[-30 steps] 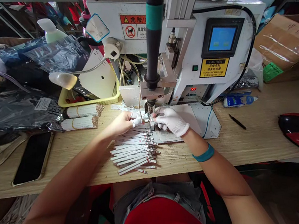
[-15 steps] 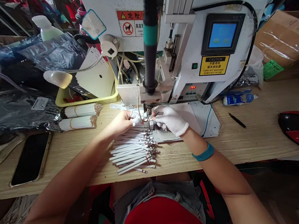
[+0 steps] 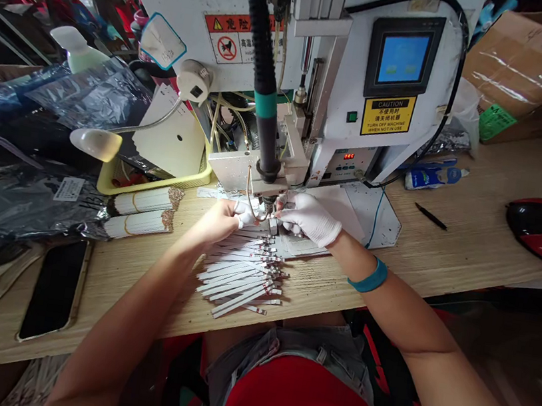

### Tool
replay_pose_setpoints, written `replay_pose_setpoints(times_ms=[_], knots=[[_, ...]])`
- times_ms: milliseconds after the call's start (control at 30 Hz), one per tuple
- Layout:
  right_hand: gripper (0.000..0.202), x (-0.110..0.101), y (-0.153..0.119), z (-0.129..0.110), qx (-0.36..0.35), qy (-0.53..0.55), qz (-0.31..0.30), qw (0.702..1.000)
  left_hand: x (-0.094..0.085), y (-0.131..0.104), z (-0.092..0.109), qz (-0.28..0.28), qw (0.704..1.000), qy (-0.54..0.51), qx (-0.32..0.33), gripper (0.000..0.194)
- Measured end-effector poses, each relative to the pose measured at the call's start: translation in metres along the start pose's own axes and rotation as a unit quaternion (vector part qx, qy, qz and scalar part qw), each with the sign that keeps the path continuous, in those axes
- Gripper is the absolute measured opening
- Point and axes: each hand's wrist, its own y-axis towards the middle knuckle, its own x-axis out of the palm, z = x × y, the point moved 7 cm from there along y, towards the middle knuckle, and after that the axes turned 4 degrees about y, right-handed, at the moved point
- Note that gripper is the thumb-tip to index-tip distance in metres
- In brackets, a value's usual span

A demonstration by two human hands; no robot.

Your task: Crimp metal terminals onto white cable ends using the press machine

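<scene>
OK, both hands are under the black tool [image 3: 268, 162] on the white machine [image 3: 331, 111], one on each side of its tip. Left hand [image 3: 221, 221] comes in from the left, fingertip covers [image 3: 247, 220] on, thumb and finger drawn close together. Right hand [image 3: 310, 219], in a white glove, has its fingertips bunched at the tip from the right. Can't tell what either one is clamped on; too small and partly hidden there.

White strips [image 3: 235, 275] lie fanned on the table [image 3: 329, 292] just on the near side of the tool, overlapping, small end pieces [image 3: 275, 271] to the right, plain ends to the left. Two banded bundles [image 3: 140, 221] sit farther left.

Handling, my read: strips look very light, thin, fairly springy, likely to slide over each other and snag at the ends. End pieces are probably the fragile bit. Pinch the flat white body with the left, steady near the end piece with the right, light pressure, skin well off the tool tip: warning label [image 3: 240, 41] shows a hand struck through.
</scene>
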Motion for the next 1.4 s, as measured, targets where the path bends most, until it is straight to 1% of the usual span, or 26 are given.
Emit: replay_pose_setpoints(times_ms=[100,167,233,267,300,367,400,433,467,567,600,633,667,733,767,800,867,933,1000,1100,1167,1200,1267,1333,1400], knots=[[0.016,0.001,0.0,-0.001,-0.005,-0.01,-0.001,1.0,0.002,0.0,0.002,-0.022,0.999,-0.024,0.002,0.021],[0.015,-0.003,-0.002,-0.005,-0.012,-0.035,-0.006,0.999,0.0,-0.002,0.004,-0.037,0.999,-0.027,0.011,0.022],[0.015,-0.015,-0.006,-0.014,-0.032,-0.088,0.006,0.996,-0.004,-0.005,0.005,-0.054,0.998,-0.008,0.018,0.024],[0.015,-0.024,-0.009,-0.021,-0.049,-0.125,0.022,0.991,-0.008,-0.007,0.004,-0.049,0.998,0.015,0.019,0.025],[0.016,-0.034,-0.012,-0.028,-0.071,-0.168,0.047,0.982,-0.013,-0.008,0.002,-0.032,0.998,0.046,0.019,0.026],[0.015,-0.049,-0.016,-0.04,-0.111,-0.267,0.087,0.953,-0.026,-0.013,-0.001,0.02,0.993,0.118,0.021,0.026],[0.014,-0.053,-0.016,-0.044,-0.126,-0.316,0.097,0.935,-0.03,-0.015,-0.002,0.037,0.988,0.147,0.024,0.027],[0.014,-0.055,-0.015,-0.045,-0.135,-0.362,0.101,0.917,-0.031,-0.017,-0.003,0.035,0.985,0.168,0.027,0.028],[0.015,-0.054,-0.013,-0.045,-0.141,-0.404,0.101,0.898,-0.029,-0.02,-0.004,0.013,0.983,0.179,0.031,0.028],[0.018,-0.042,0.001,-0.04,-0.153,-0.495,0.079,0.851,-0.018,-0.027,-0.004,-0.084,0.978,0.187,0.034,0.027],[0.019,-0.036,0.007,-0.038,-0.16,-0.513,0.062,0.841,-0.017,-0.028,-0.004,-0.096,0.977,0.191,0.031,0.027],[0.019,-0.03,0.012,-0.035,-0.166,-0.525,0.042,0.834,-0.019,-0.028,-0.003,-0.085,0.976,0.197,0.026,0.027],[0.019,-0.026,0.016,-0.032,-0.171,-0.533,0.021,0.829,-0.022,-0.026,-0.002,-0.055,0.976,0.209,0.024,0.028],[0.019,-0.021,0.023,-0.026,-0.179,-0.542,-0.001,0.821,-0.028,-0.021,0.002,0.028,0.969,0.242,0.033,0.028],[0.019,-0.021,0.024,-0.024,-0.182,-0.546,-0.001,0.818,-0.028,-0.018,0.004,0.065,0.961,0.265,0.044,0.028],[0.018,-0.021,0.025,-0.023,-0.185,-0.549,0.006,0.815,-0.026,-0.015,0.005,0.087,0.952,0.289,0.055,0.027],[0.016,-0.022,0.022,-0.022,-0.188,-0.552,0.022,0.812,-0.018,-0.009,0.003,0.101,0.935,0.333,0.064,0.026],[0.015,-0.022,0.017,-0.024,-0.191,-0.542,0.027,0.818,-0.011,-0.006,0.0,0.1,0.923,0.366,0.06,0.025],[0.014,-0.023,0.01,-0.029,-0.188,-0.515,0.032,0.835,-0.007,-0.005,-0.001,0.101,0.918,0.377,0.065,0.025],[0.015,-0.031,0.002,-0.039,-0.157,-0.454,0.069,0.874,-0.004,-0.006,0.002,0.1,0.93,0.344,0.085,0.022],[0.018,-0.039,-0.001,-0.038,-0.11,-0.388,0.081,0.912,-0.003,-0.005,0.003,0.085,0.944,0.311,0.076,0.021],[0.019,-0.041,-0.001,-0.035,-0.084,-0.345,0.071,0.932,-0.003,-0.004,0.004,0.078,0.947,0.302,0.071,0.021],[0.021,-0.04,-0.001,-0.027,-0.042,-0.258,0.026,0.965,-0.002,-0.004,0.006,0.077,0.947,0.305,0.071,0.023],[0.021,-0.035,-0.001,-0.022,-0.025,-0.198,-0.018,0.98,-0.003,-0.005,0.009,0.09,0.941,0.317,0.078,0.025],[0.018,-0.032,-0.001,-0.019,-0.016,-0.167,-0.034,0.985,-0.006,-0.007,0.009,0.104,0.939,0.317,0.077,0.026]])
